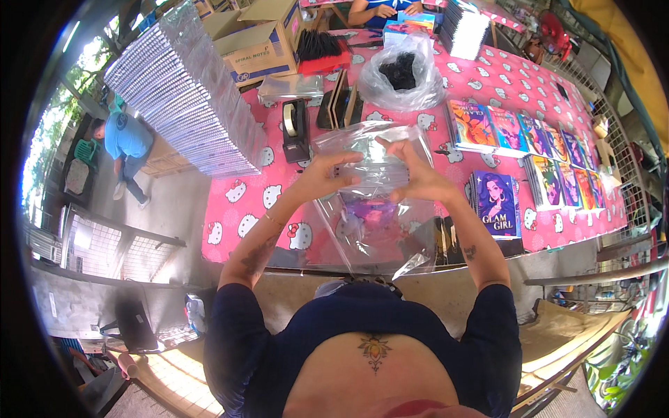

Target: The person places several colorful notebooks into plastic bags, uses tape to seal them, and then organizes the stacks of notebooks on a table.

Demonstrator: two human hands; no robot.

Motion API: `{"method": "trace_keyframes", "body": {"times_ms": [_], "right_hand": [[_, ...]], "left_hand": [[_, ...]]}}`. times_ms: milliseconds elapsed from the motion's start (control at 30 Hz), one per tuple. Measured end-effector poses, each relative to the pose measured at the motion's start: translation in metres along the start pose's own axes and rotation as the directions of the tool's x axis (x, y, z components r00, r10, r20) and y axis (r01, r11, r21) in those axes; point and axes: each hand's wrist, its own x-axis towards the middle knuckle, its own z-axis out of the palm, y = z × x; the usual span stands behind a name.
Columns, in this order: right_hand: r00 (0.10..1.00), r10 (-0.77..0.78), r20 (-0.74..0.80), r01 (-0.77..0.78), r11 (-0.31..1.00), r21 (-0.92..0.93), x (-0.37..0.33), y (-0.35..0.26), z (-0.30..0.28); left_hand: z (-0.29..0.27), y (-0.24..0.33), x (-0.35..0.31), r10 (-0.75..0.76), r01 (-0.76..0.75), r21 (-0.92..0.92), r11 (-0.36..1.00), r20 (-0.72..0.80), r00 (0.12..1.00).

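Clear glossy plastic film (411, 240): on the pink patterned tablecloth (254, 207), right of the black tape dispenser (298, 144) and nearer the person.
Left hand (333, 171): just right of the dispenser, at the film's left side; thumb and fingers parted in a curve.
Right hand (424, 177): farther right, facing it, thumb and index spread wide; I cannot tell whether either pinches film.
Why so: opposed hands probably keep the layers flat and steady.
Long axis: away from the person, roughly alongside the dispenser's length; the loose end points toward the torso.
Purple patch (371, 210): beneath or inside the film, unclear which.
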Motion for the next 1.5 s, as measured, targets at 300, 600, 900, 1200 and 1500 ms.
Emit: {"method": "trace_keyframes", "body": {"times_ms": [300,600,900,1200,1500], "right_hand": [[0.957,0.181,-0.226,-0.116,0.955,0.274,0.057,0.001,-0.010],[0.986,0.095,0.139,-0.050,0.953,-0.298,-0.011,-0.027,-0.001],[0.984,-0.174,-0.048,0.090,0.702,-0.706,-0.021,-0.024,0.033],[0.996,-0.074,-0.044,0.032,0.792,-0.610,0.000,-0.013,0.023],[0.967,0.223,-0.122,-0.248,0.929,-0.275,0.017,0.012,0.000]], "left_hand": [[-0.004,-0.006,0.024,-0.247,0.251,-0.105,0.962,0.054,0.968],[-0.001,0.013,-0.002,0.253,-0.307,0.600,0.739,0.176,0.951],[0.018,0.021,-0.017,0.251,-0.237,0.652,0.720,0.074,0.965],[0.027,0.015,0.002,0.169,-0.073,0.560,0.825,-0.122,0.978],[-0.001,-0.010,0.028,-0.174,0.164,0.405,0.899,-0.013,0.985]]}}
